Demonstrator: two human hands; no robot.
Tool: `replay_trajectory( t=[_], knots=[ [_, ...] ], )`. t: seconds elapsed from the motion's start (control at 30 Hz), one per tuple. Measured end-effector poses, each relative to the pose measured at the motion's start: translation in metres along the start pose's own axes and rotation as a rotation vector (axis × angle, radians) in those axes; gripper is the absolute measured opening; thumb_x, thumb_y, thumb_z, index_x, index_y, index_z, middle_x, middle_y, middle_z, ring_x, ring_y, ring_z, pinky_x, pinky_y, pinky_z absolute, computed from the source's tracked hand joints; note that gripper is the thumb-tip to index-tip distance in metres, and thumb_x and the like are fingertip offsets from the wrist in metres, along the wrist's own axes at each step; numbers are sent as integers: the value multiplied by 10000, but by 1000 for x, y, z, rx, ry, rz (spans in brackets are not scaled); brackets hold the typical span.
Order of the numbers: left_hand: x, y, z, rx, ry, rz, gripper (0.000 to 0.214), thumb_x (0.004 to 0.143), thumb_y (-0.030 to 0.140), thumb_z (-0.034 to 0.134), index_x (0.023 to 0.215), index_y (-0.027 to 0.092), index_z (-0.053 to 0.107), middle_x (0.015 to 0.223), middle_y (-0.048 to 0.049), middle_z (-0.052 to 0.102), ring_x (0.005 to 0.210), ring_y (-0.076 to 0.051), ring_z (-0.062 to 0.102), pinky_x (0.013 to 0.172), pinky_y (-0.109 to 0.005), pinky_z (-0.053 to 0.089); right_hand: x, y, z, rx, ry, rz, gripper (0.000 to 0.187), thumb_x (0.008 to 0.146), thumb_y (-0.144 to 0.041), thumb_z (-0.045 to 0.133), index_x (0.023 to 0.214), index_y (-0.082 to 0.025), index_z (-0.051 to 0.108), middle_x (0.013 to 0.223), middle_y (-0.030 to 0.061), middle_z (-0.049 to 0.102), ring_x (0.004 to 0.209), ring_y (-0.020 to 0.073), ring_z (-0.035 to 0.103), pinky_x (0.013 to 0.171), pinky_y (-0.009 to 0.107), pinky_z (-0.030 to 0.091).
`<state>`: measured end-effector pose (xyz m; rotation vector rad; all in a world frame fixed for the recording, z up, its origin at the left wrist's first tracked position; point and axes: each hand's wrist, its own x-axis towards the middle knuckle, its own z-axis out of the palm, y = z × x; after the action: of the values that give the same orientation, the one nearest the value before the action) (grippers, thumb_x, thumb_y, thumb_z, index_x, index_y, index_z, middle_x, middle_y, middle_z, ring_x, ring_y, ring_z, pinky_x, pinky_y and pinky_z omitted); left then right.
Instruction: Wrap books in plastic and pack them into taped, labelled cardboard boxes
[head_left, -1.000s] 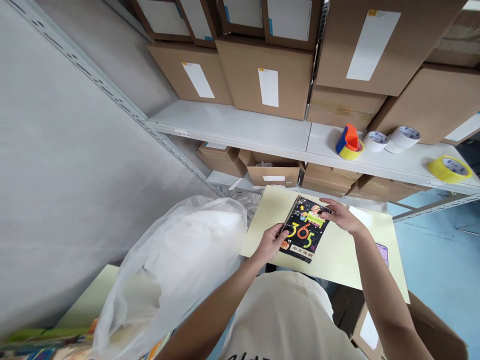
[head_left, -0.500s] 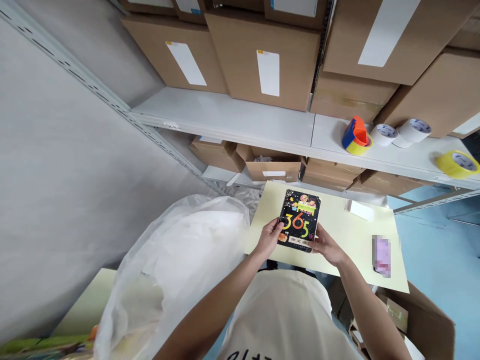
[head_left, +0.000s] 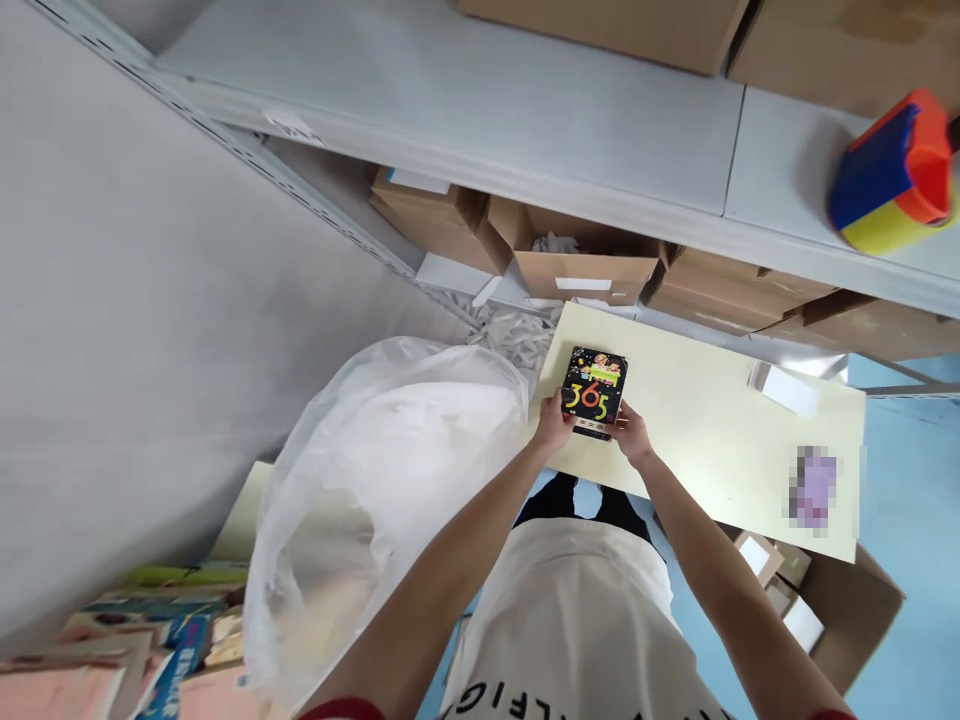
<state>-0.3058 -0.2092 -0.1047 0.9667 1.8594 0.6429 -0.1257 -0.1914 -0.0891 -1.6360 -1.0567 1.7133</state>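
Note:
A black book (head_left: 596, 390) with a colourful "365" on its cover faces up over the left part of a pale yellow tabletop (head_left: 697, 420). My left hand (head_left: 553, 422) grips its lower left edge, and my right hand (head_left: 631, 432) holds the lower right edge. Fingers of both hands are partly hidden beneath the book. I cannot tell whether the book rests on the surface or is held just above it. Right of the hands, a small white box (head_left: 786, 388) and a pixelated purple item (head_left: 814, 487) lie on the same tabletop.
A large translucent plastic bag (head_left: 390, 430) bulges left of the table. Stacked books (head_left: 150, 640) lie at lower left. Grey shelving (head_left: 465, 110) crosses above, bearing cartons and a tape dispenser (head_left: 892, 180). An open carton (head_left: 855, 610) with small boxes stands below the table's right end.
The camera view has tilted down and turned left, so more stacked books show and the upper cartons have left the picture. Both hands still hold the book.

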Motion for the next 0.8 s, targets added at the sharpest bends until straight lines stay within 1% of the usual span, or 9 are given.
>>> replay_trajectory(
  t=[0.1, 0.17, 0.33, 0.4, 0.47, 0.53, 0.63, 0.73, 0.8],
  knots=[
    [11, -15, 1, 47, -2, -11, 684, 702, 74, 666, 1359, 168, 503, 1260, -148, 556, 1274, -311, 504, 1107, -438, 408, 15, 16, 8, -223, 45, -58, 493, 627, -265, 660, 1118, -238, 625, 729, -33, 608, 689, 170, 578, 611, 305, 528],
    [14, -22, 1, 70, -10, -20, 669, 698, 96, 675, 1343, 177, 516, 1295, -153, 533, 1345, -336, 426, 1139, -460, 362, 19, 25, 11, -294, 61, -65, 496, 657, -245, 618, 1152, -242, 617, 781, -20, 625, 704, 173, 578, 656, 331, 545],
    [2, -43, 9, 168, 18, -15, 725, 744, 202, 658, 1427, 153, 417, 1358, -201, 476, 1362, -390, 389, 1121, -559, 340, 11, 45, 17, -477, 194, -80, 626, 731, -226, 580, 1353, -221, 514, 1063, 100, 612, 828, 230, 621, 792, 443, 578],
    [-2, -49, 12, 195, 24, 49, 728, 750, 194, 629, 1438, 152, 395, 1317, -193, 504, 1322, -374, 436, 1111, -562, 354, 7, 51, 21, -558, 198, -89, 648, 748, -206, 560, 1390, -221, 475, 1084, 114, 587, 878, 250, 632, 816, 463, 584],
    [2, -53, 14, 195, 24, 119, 729, 736, 170, 613, 1433, 151, 401, 1270, -179, 532, 1284, -361, 467, 1114, -562, 356, 9, 53, 25, -599, 193, -118, 677, 726, -160, 548, 1395, -223, 461, 1078, 113, 577, 954, 268, 628, 844, 468, 585],
    [15, -52, 13, 192, 44, 171, 717, 732, 156, 598, 1425, 147, 412, 1258, -177, 538, 1280, -361, 467, 1117, -563, 356, 20, 50, 29, -609, 206, -153, 710, 697, -126, 544, 1395, -215, 455, 1081, 116, 575, 1001, 278, 619, 863, 471, 583],
    [45, -44, 7, 180, 79, 224, 684, 737, 141, 580, 1406, 144, 435, 1257, -178, 535, 1281, -358, 462, 1110, -550, 375, 47, 39, 33, -589, 217, -171, 723, 679, -115, 541, 1391, -209, 453, 1104, 120, 569, 971, 268, 624, 845, 465, 590],
    [72, -33, 1, 146, 93, 242, 696, 712, 132, 604, 1392, 150, 456, 1238, -165, 538, 1250, -346, 487, 1113, -528, 386, 74, 26, 35, -548, 209, -182, 747, 655, -115, 539, 1391, -202, 442, 1136, 122, 564, 979, 263, 619, 832, 454, 592],
    [84, -26, -2, 125, 94, 236, 717, 699, 118, 610, 1398, 165, 458, 1245, -151, 536, 1244, -336, 493, 1125, -519, 378, 86, 20, 35, -522, 212, -182, 759, 642, -118, 542, 1390, -195, 438, 1150, 125, 566, 999, 269, 613, 846, 460, 584]
  ],
)
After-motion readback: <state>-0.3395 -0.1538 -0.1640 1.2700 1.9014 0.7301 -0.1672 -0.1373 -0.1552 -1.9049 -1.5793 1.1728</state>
